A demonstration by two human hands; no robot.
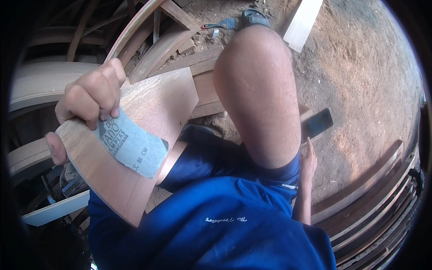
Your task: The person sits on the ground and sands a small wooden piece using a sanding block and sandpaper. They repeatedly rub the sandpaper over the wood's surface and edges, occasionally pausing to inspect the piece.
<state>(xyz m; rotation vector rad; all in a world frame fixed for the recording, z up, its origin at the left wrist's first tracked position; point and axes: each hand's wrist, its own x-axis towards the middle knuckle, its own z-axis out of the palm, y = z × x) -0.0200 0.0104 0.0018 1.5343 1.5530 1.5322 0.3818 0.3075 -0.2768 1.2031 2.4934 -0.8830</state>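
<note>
My left hand [89, 92] grips a curved wooden board [168, 94] by its left edge, thumb beneath and fingers on top. Under those fingertips a piece of grey-blue sandpaper [136, 145] lies against the board, its printed backing facing up. The board is tilted above my left thigh. To the right of my raised knee, my right hand [308, 157] is low by the ground with its index finger extended towards a mobile phone [317, 124]. The fingertip is at the phone's lower edge; whether it touches cannot be told. My leg hides part of that hand.
Curved wooden frame pieces [162, 47] and planks [202, 81] lie ahead and left. A paintbrush [226, 23] is on the dirt floor near my sandalled foot [255, 17]. A pale board [303, 25] lies beyond it. Long timber strips [368, 195] are stacked at right.
</note>
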